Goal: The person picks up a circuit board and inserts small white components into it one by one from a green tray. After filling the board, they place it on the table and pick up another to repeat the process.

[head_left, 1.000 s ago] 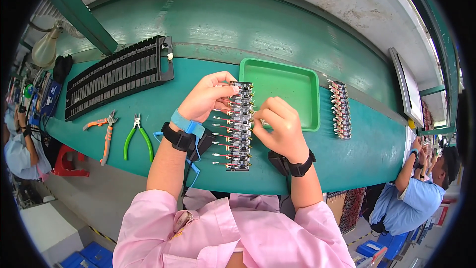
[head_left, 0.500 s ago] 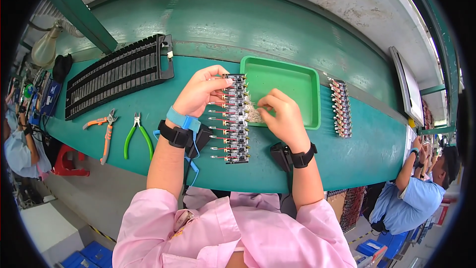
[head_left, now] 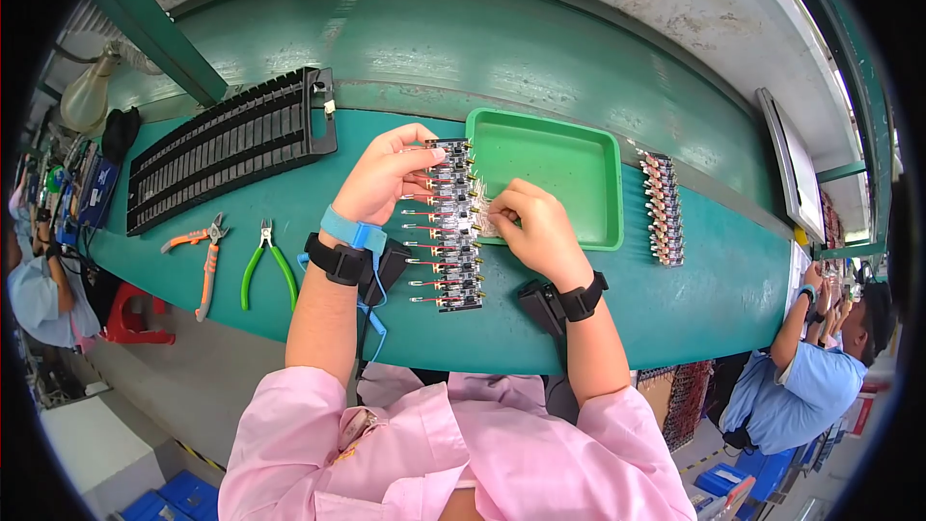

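My left hand (head_left: 384, 174) grips the top end of a long black circuit board strip (head_left: 451, 232), thumb on its face. Short red-wired parts stick out along the strip's left side, and small yellowish bits show on its right. Over the near left corner of a green tray (head_left: 555, 117), my right hand (head_left: 532, 227) is pinched at a heap of small pale pieces (head_left: 485, 207). Whatever lies between its fingertips is too small to make out. A blue wrist strap with a coiled cord (head_left: 353, 231) circles my left wrist.
Left of my hands lie orange-handled pliers (head_left: 206, 265) and green-handled cutters (head_left: 269, 265). A slotted black rack (head_left: 231, 150) sits behind them. Another populated board strip (head_left: 663, 209) lies right of the tray. A person in blue (head_left: 796, 381) works at far right.
My right hand has moved left and slightly down, onto the pale pieces beside the strip. The strip's upper end has shifted slightly left in my left hand.
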